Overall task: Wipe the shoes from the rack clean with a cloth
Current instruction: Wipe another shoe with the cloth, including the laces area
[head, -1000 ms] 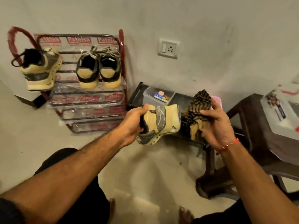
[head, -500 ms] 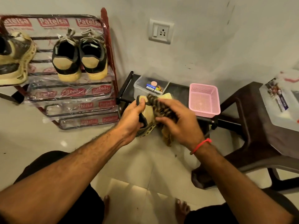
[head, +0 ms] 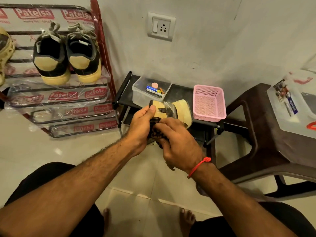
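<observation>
My left hand [head: 142, 124] grips a cream and grey shoe [head: 177, 111] by its heel end, thumb on top, holding it in the air in front of me. My right hand [head: 177, 142] holds a bunched dark striped cloth [head: 156, 130] and presses it against the near side of the shoe. Most of the cloth is hidden under my fingers. A red metal shoe rack [head: 100, 41] wrapped in printed plastic stands at the left, with a pair of black shoes [head: 68, 55] with cream heels on its top shelf and part of another cream shoe [head: 4, 53] at the left edge.
A low black shelf [head: 181, 93] against the wall carries a clear plastic box [head: 150, 88] of small items and a pink basket [head: 208, 103]. A dark brown plastic stool [head: 256, 127] at the right holds a lidded container [head: 294, 106]. My bare feet rest on the tiled floor.
My right hand has brought the cloth from beside the shoe onto it and then slid down toward its near side. The view has shifted right, away from the rack.
</observation>
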Available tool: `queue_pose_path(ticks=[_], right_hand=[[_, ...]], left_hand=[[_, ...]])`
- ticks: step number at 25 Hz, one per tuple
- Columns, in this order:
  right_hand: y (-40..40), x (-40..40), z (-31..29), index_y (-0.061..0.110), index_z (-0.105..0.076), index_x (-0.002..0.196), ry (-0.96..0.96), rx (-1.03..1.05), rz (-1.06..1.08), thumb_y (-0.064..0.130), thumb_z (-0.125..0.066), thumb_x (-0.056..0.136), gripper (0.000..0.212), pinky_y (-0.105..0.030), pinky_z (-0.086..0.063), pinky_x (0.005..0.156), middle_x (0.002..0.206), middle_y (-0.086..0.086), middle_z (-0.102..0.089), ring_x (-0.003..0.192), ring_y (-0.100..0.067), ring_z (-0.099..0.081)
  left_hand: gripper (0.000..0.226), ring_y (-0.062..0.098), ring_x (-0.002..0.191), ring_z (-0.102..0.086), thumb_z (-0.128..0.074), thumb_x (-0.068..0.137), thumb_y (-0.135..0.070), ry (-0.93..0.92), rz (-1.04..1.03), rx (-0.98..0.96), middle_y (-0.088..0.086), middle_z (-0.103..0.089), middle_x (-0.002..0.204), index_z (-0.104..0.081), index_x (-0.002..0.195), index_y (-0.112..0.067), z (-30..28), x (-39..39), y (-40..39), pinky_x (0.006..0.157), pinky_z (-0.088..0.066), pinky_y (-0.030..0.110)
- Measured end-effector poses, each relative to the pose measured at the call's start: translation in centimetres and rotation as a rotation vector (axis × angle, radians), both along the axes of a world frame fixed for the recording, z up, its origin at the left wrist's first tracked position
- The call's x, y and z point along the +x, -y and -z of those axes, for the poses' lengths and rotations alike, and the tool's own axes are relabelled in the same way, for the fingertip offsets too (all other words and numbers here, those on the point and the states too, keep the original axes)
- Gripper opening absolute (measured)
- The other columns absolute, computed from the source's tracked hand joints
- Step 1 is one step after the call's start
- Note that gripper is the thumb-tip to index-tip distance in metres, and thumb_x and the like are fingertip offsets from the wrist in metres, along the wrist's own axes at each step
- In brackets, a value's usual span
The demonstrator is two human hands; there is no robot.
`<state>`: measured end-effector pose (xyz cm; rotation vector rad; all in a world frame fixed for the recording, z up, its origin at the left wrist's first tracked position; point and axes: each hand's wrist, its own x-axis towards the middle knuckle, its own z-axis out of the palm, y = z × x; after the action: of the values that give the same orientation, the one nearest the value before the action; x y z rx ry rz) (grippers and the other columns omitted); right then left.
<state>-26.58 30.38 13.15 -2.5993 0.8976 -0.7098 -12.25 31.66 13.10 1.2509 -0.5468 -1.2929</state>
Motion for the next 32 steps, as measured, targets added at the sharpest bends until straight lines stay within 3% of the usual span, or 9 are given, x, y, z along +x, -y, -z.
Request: queue_pose_path(ticks=[5,10,14,20,23,26,29,32], right_hand=[[1.2,0.0,-0.7,0.004,-0.066,0.116,0.066,-0.146,0.057,0.007,-0.057,0.079,0.039,-0.036,-0.051,0.093,0.115,-0.013,-0.062,0.104,-0.030,-0.057],[2.6,0.3,-1.4,0.007,-0.067,0.114,0.143,-0.059,0.167,0.006,-0.056,0.080,0.035,-0.034,-0.047,0.094,0.113,-0.010,-0.061,0.106,-0.027,-0.055],[5.0,-0.3,-1.7,0.009,-0.067,0.114,0.115,0.033,0.285,0.001,-0.063,0.081,0.034,-0.041,-0.049,0.093,0.109,-0.010,-0.061,0.103,-0.028,-0.056],[1.9,0.0,-0.4,0.007,-0.065,0.117,0.063,0.072,0.116,0.008,-0.061,0.081,0.037,-0.029,-0.049,0.092,0.111,-0.009,-0.059,0.105,-0.025,-0.056],[3.1,0.0,-0.9,0.010,-0.067,0.115,0.099,0.062,0.170,0.009,-0.058,0.082,0.034,-0.031,-0.049,0.089,0.108,-0.009,-0.059,0.102,-0.025,-0.056],[5.2,-0.2,-1.5,0.012,-0.068,0.118,0.102,0.123,0.325,0.006,-0.062,0.087,0.033,-0.036,-0.050,0.093,0.110,-0.009,-0.060,0.104,-0.023,-0.055],[4.0,-0.2,-0.9,0.012,-0.066,0.121,0.065,0.140,0.251,0.007,-0.063,0.086,0.036,-0.036,-0.051,0.093,0.110,-0.008,-0.059,0.104,-0.024,-0.056],[2.1,0.0,-0.2,0.011,-0.064,0.123,0.042,0.133,0.181,0.017,-0.064,0.088,0.036,-0.032,-0.052,0.090,0.110,-0.006,-0.060,0.103,-0.022,-0.057]], left_hand=[[0.035,0.028,0.115,-0.068,-0.042,0.110,-0.031,0.028,0.042,-0.003,0.012,-0.073,0.118,-0.070,0.122,-0.015,0.1,0.0,0.0,0.097,-0.057,0.045],[0.032,0.029,0.114,-0.068,-0.043,0.109,-0.030,0.092,0.089,-0.004,0.010,-0.074,0.113,-0.073,0.114,-0.020,0.4,-0.1,-0.2,0.092,-0.057,0.045],[0.029,0.030,0.110,-0.069,-0.044,0.109,-0.031,0.229,0.157,-0.006,0.009,-0.075,0.112,-0.071,0.110,-0.022,0.6,-0.4,-0.7,0.093,-0.058,0.054],[0.031,0.030,0.114,-0.068,-0.042,0.110,-0.032,0.206,0.062,0.016,0.009,-0.074,0.113,-0.070,0.116,-0.022,0.4,1.0,-0.5,0.093,-0.058,0.054],[0.031,0.031,0.113,-0.069,-0.043,0.109,-0.032,0.173,0.113,0.030,0.010,-0.074,0.114,-0.070,0.119,-0.018,1.1,0.4,-1.1,0.094,-0.057,0.056],[0.031,0.028,0.105,-0.073,-0.044,0.109,-0.029,0.194,0.180,-0.008,0.009,-0.076,0.111,-0.068,0.123,-0.015,1.1,-0.5,-1.2,0.089,-0.060,0.051],[0.029,0.019,0.095,-0.073,-0.046,0.109,-0.029,0.283,0.111,-0.048,0.004,-0.076,0.102,-0.069,0.121,-0.017,0.9,-0.2,-1.1,0.070,-0.063,0.037],[0.030,0.006,0.085,-0.069,-0.045,0.109,-0.027,0.303,0.056,-0.044,-0.004,-0.073,0.094,-0.069,0.124,-0.018,1.1,0.9,-1.1,0.060,-0.055,0.022]])
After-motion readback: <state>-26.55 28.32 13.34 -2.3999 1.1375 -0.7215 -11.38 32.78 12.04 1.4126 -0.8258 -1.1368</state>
